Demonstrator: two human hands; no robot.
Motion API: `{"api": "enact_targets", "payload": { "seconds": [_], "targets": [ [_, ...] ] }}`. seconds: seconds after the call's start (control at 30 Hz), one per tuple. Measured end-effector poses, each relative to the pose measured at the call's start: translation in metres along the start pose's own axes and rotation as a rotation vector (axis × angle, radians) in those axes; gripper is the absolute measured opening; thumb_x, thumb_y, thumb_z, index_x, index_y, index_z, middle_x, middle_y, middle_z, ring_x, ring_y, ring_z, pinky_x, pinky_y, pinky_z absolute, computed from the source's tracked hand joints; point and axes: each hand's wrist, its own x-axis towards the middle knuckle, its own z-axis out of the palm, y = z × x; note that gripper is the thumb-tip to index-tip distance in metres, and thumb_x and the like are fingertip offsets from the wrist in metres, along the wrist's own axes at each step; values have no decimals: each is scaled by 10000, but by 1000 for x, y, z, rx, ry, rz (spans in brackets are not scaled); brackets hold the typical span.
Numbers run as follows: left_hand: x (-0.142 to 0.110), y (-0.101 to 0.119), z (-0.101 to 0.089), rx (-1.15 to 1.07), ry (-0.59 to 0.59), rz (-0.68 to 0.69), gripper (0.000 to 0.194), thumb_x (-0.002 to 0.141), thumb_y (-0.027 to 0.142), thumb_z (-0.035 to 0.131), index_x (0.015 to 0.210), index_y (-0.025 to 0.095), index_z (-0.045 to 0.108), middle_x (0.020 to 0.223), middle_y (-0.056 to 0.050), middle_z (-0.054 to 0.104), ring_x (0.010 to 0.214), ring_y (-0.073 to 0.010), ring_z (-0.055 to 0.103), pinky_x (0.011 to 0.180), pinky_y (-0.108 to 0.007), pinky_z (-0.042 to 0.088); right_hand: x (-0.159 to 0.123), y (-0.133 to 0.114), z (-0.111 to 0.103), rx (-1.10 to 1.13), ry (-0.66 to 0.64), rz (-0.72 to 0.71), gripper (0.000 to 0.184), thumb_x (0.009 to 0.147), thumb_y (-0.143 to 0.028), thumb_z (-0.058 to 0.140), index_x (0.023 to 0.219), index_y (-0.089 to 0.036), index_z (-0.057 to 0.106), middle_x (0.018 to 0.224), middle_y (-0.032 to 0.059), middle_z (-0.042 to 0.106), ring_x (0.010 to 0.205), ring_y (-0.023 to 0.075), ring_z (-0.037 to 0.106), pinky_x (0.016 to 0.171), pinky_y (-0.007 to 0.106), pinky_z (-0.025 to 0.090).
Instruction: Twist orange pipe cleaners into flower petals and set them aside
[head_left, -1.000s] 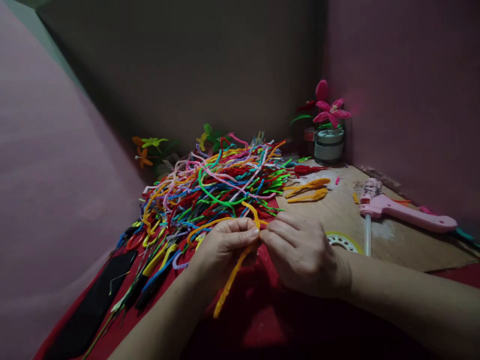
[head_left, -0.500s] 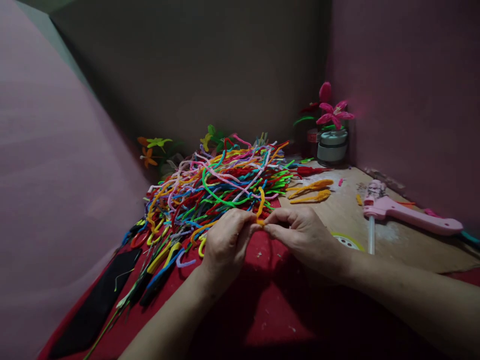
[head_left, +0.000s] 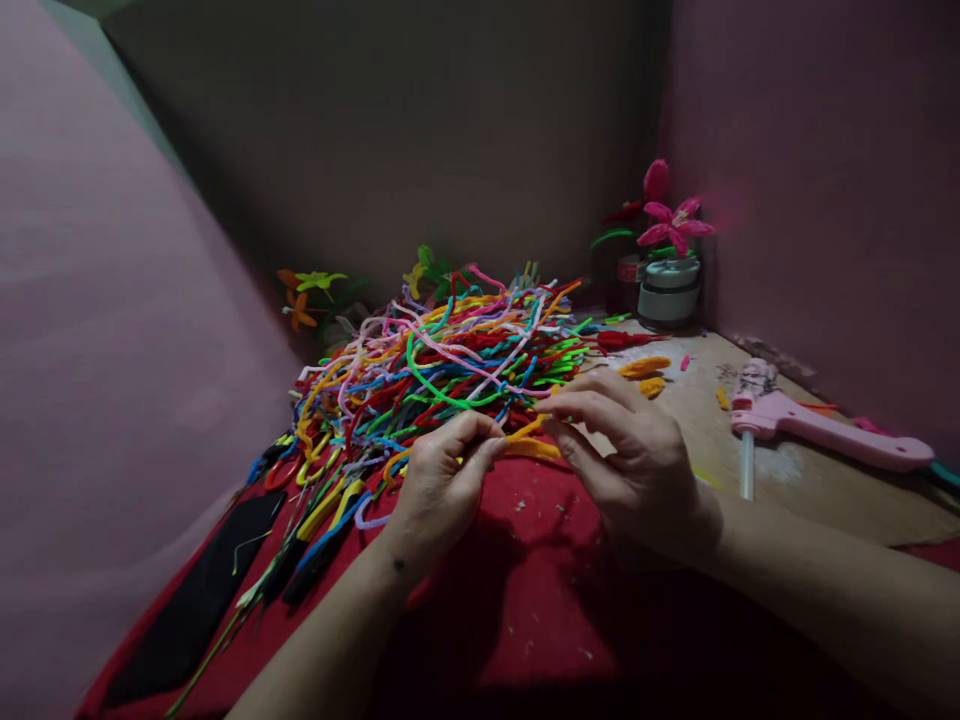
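Observation:
An orange pipe cleaner (head_left: 531, 449), bent into a narrow loop, stretches between my two hands above the red cloth. My left hand (head_left: 448, 475) pinches its left end between thumb and forefinger. At the other end, the thumb and forefinger of my right hand (head_left: 626, 455) are closed on the upper strand. Right behind my hands rises a big heap of many-coloured pipe cleaners (head_left: 442, 360). Two orange shaped pieces (head_left: 643, 368) lie on the board just beyond my right hand, partly covered by it.
A pink glue gun (head_left: 832, 430) rests on the brown board (head_left: 802, 500) at right. Behind it stands a grey pot (head_left: 669, 290) with a pink flower (head_left: 675, 225). At left lie a black phone-like slab (head_left: 199, 600), yellow-and-black handled pliers (head_left: 319, 530) and thin stems (head_left: 210, 655).
My hands have moved apart, my right hand going up and right. The orange pipe cleaner, earlier pinched small between the fingertips, now shows as a longer loop between them.

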Motion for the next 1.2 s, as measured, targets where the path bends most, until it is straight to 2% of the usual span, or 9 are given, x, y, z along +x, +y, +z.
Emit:
{"api": "enact_targets", "payload": {
  "seconds": [0.07, 0.17, 0.4, 0.53, 0.73, 0.87, 0.97, 1.07, 1.2],
  "targets": [
    [0, 1, 0, -9, -13, -11, 110, 804, 220, 521, 720, 161, 560, 638, 22, 529, 560, -82, 434, 517, -191, 345, 2, 4, -1, -76, -64, -130, 195, 797, -137, 528, 943, -121, 654, 832, 89, 635, 794, 180, 508, 724, 326, 410],
    [0, 2, 0, 1, 12, -48, 129, 802, 230, 516, 697, 161, 548, 610, 26, 508, 530, -79, 408, 490, -188, 324, 2, 9, 1, -124, -235, -138, 163, 790, -134, 537, 850, -143, 688, 733, 74, 644, 722, 175, 502, 679, 323, 394],
    [0, 2, 3, -67, 61, -135, 144, 773, 267, 540, 676, 162, 554, 521, 41, 461, 457, -78, 366, 443, -192, 287, 5, 3, 0, 100, -401, 355, 182, 783, -141, 531, 786, -174, 710, 657, 20, 670, 578, 113, 542, 581, 237, 393],
    [1, 1, 7, -74, 76, -161, 149, 779, 283, 538, 695, 160, 553, 519, 45, 458, 455, -74, 368, 443, -190, 289, 8, 4, -1, 174, -470, 495, 178, 767, -164, 537, 709, -144, 703, 559, 7, 613, 505, 98, 499, 493, 214, 355],
    [4, 4, 4, -164, 28, -176, 151, 759, 273, 577, 678, 147, 591, 586, 27, 508, 509, -72, 401, 475, -187, 313, 7, 7, 0, 331, -490, 538, 194, 757, -236, 550, 693, -139, 705, 590, 4, 606, 540, 102, 492, 501, 213, 343],
    [5, 4, 3, -164, -8, -146, 146, 719, 262, 626, 643, 138, 613, 659, 2, 555, 566, -86, 451, 495, -190, 334, 10, 7, 0, 419, -555, 660, 180, 719, -214, 566, 628, -114, 686, 518, -8, 537, 489, 82, 414, 456, 211, 295],
    [5, 3, 5, -270, -62, -262, 157, 720, 281, 624, 662, 139, 592, 543, 34, 497, 465, -62, 399, 435, -180, 301, 11, 7, 2, 489, -573, 772, 171, 688, -176, 562, 552, -105, 637, 475, -17, 483, 471, 73, 380, 443, 210, 283],
    [4, 4, 9, -388, -99, -366, 191, 730, 310, 610, 658, 146, 544, 448, 64, 435, 374, -44, 339, 374, -166, 249, 7, 8, 6, 554, -534, 813, 171, 692, -169, 543, 551, -106, 618, 493, -15, 488, 482, 72, 391, 468, 213, 308],
    [3, 8, 13, -351, -36, -359, 161, 739, 272, 592, 666, 141, 533, 445, 51, 494, 361, -49, 400, 365, -157, 289, 1, 8, 10, 665, -511, 880, 166, 704, -174, 532, 586, -106, 627, 517, -16, 508, 478, 66, 403, 487, 212, 327]
  ]
}}
